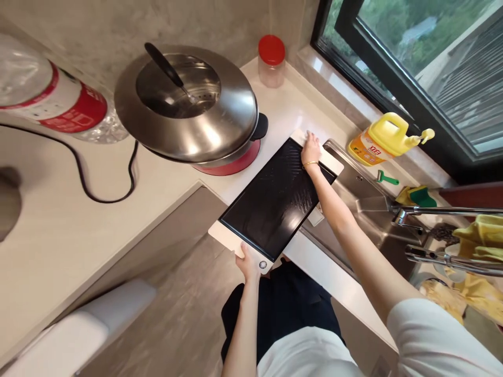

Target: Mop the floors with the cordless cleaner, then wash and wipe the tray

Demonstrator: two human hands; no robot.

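the induction cooktop (275, 201) lies flat on the counter (78, 225) edge beside the sink (365, 209), its long axis running from the near-left corner, which juts past the counter, to the far right. it is a black glass slab in a pale frame. left hand (248, 262) clasps the near corner by the knob; right hand (311, 149) presses open-fingered on the far end. the steel pot (188, 104) stands beyond the right hand.

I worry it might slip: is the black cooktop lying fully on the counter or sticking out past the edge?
Sticking out. The cooktop overhangs the counter edge; the left hand grips its near end, the right hand its far end.
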